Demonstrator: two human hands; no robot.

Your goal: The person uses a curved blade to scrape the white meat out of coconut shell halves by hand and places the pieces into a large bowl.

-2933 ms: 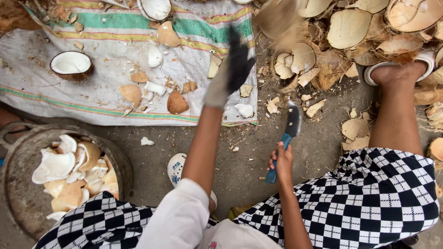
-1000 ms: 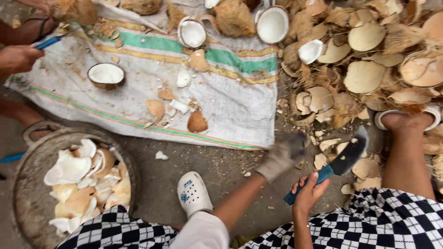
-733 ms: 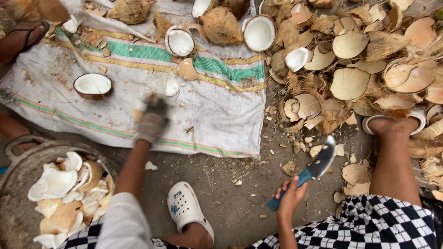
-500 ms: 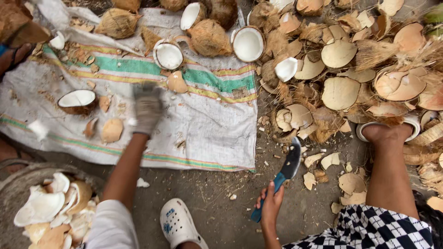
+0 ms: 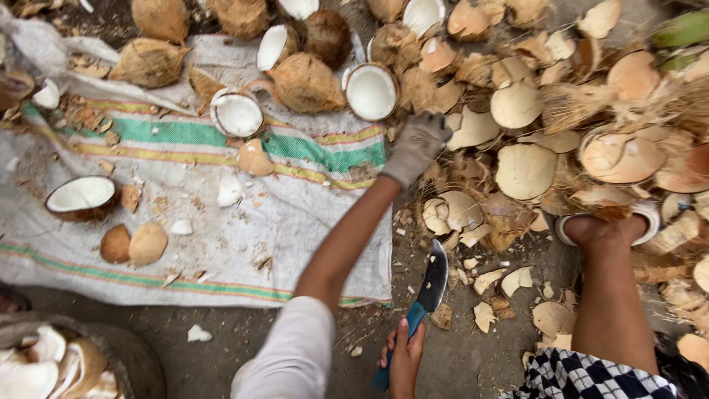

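On the striped cloth (image 5: 221, 244) at left, a halved coconut (image 5: 81, 198) facing up among shell scraps. Farther right, gloved left hand (image 5: 416, 148) outstretched, fingers loosely curled, empty, just beside an open coconut half (image 5: 371, 91). Near, right hand (image 5: 405, 358) clenched around a blue-handled cleaver (image 5: 427, 295), blade pointing far.

Basin (image 5: 111, 347) of coconut pieces, below the striped cloth (image 5: 221, 244): cut off by bottom and left edges. Knife (image 5: 425, 303) handle mostly hidden inside right hand (image 5: 405, 358). Left hand (image 5: 417, 144), beyond cloth's right edge: gloved, motion-blurred, fingers unreadable. Right hand's wrist cut by bottom edge.
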